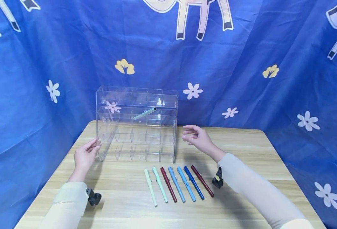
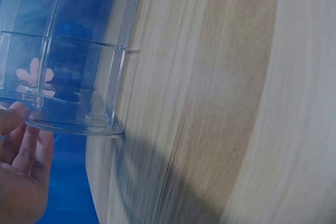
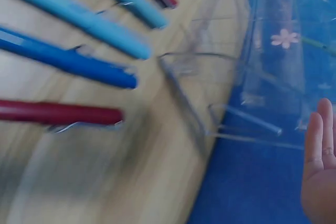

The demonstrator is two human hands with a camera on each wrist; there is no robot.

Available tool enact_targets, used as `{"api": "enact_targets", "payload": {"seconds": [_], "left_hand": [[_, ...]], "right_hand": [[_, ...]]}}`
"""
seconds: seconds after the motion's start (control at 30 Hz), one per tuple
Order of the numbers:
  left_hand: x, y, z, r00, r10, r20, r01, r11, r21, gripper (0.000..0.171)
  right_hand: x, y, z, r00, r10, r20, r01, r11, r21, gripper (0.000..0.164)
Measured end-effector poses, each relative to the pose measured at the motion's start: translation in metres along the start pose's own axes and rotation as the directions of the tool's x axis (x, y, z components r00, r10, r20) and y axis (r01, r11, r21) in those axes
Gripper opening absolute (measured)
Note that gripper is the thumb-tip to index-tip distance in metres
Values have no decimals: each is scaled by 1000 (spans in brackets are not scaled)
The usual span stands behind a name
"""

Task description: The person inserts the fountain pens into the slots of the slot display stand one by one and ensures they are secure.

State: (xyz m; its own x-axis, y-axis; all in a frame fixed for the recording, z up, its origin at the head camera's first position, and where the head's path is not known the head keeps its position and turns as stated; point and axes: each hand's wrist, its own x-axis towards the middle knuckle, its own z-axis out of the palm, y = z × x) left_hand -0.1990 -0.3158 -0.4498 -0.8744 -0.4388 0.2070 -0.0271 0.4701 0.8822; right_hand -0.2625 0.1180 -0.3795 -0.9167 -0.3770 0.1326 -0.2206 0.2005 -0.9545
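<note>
A clear acrylic display rack (image 1: 138,138) with tiers of small compartments stands upright at the back of the table. My left hand (image 1: 85,156) pinches its left side panel; in the left wrist view the thumb (image 2: 10,118) and fingers lie on either side of the panel edge. One pale teal pen (image 1: 144,113) lies slanted on an upper tier. My right hand (image 1: 198,137) hovers just right of the rack, fingers loosely bent, holding nothing. In front, a row of several capped pens includes pale green (image 1: 150,187), dark red (image 1: 168,184), light blue (image 1: 186,183) and dark blue (image 1: 194,182) ones.
The wooden table (image 1: 122,203) ends at the back against a blue cloth backdrop (image 1: 225,63) printed with flowers and animals. Black wrist cameras (image 1: 93,197) sit on both sleeves, the right one close to the outermost dark red pen (image 1: 202,180).
</note>
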Motion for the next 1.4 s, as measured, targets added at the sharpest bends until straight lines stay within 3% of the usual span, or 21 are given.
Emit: {"api": "enact_targets", "payload": {"seconds": [0.23,0.47,0.87,1.1,1.4], "left_hand": [[-1,-2,0,1000,-5,-2,5,1000,4,40],[-1,-3,0,1000,-10,-10,10,1000,-13,39],[0,-1,1,1000,-28,-6,28,999,-16,40],[0,0,3,1000,-13,-18,13,1000,-14,39],[0,2,4,1000,-13,-22,13,1000,4,39]], "right_hand": [[-28,4,-16,998,58,33,-56,998,-41,47],[-41,51,-30,993,122,6,-121,992,-33,53],[-76,103,-30,978,210,4,-210,978,-15,60],[-87,114,-24,967,254,30,-252,967,-47,56],[-95,118,-23,973,216,76,-203,967,-151,56]]}}
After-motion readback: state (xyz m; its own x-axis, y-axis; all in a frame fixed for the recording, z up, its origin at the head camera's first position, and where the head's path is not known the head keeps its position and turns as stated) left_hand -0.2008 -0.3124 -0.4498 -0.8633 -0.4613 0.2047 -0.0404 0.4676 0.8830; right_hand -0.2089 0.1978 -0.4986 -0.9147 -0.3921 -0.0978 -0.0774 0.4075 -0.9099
